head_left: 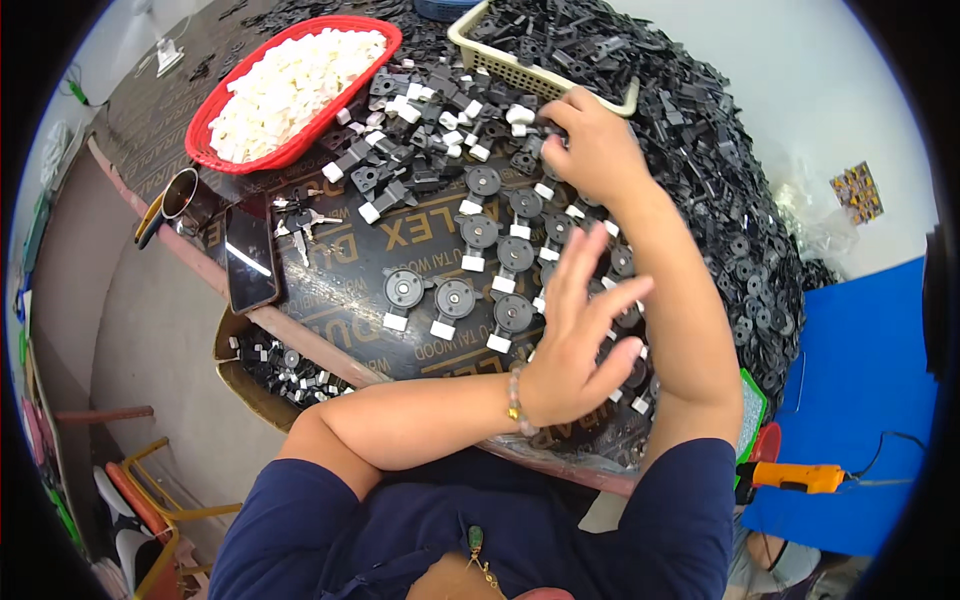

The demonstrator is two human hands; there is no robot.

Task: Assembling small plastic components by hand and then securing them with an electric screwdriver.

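Black parts (478,236): laid in rows on the board, each with a white cap.
Left hand (580,335): open, fingers spread, above the rows.
Right hand (592,148): reaches the loose pile (430,135); grip cannot be told.

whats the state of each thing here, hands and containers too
left hand: open, fingers spread, over the assembled parts
right hand: closed, reaching into the loose parts
assembled parts: laid flat in rows
red basket: full of white pieces
cream basket: full of black parts
phone: screen dark, lying flat
box: open, partly filled

left hand (575,345) fingers spread, right hand (595,150) curled.
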